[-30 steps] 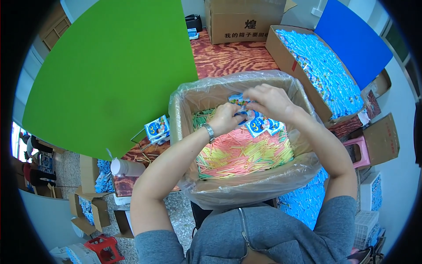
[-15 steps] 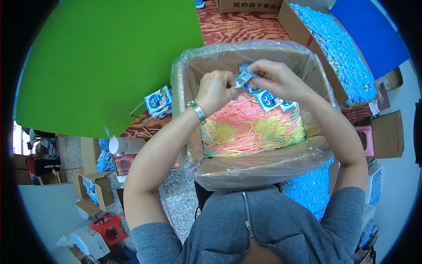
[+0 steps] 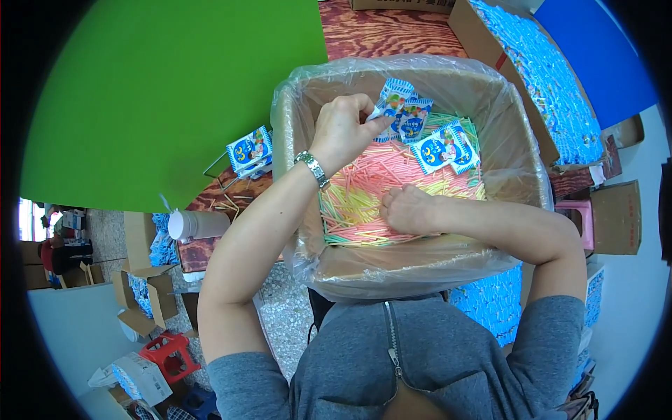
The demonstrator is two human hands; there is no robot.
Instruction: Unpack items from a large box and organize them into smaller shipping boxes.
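A cardboard box (image 3: 504, 119) lined with a clear plastic bag is full of thin pink, yellow and green sticks (image 3: 371, 189). My left hand (image 3: 343, 129), with a metal watch on its wrist, pinches a small blue-and-white packet (image 3: 392, 101) above the sticks. My right hand (image 3: 409, 210) is down in the sticks near the box's front wall, its fingers curled into the pile; whether it grips any I cannot tell. Two more packets (image 3: 444, 147) lie on the sticks at the back right.
A second open box (image 3: 539, 63) of blue items stands at the right on a red-brown patterned table (image 3: 385, 31). Blue-and-white packets (image 3: 250, 150) and a white cup (image 3: 196, 225) lie left of the box. Cardboard boxes (image 3: 143, 301) and a red stool (image 3: 168, 353) stand on the floor.
Both hands were together on the packet above the box. My right hand has let go and dropped into the sticks, while my left hand keeps the packet.
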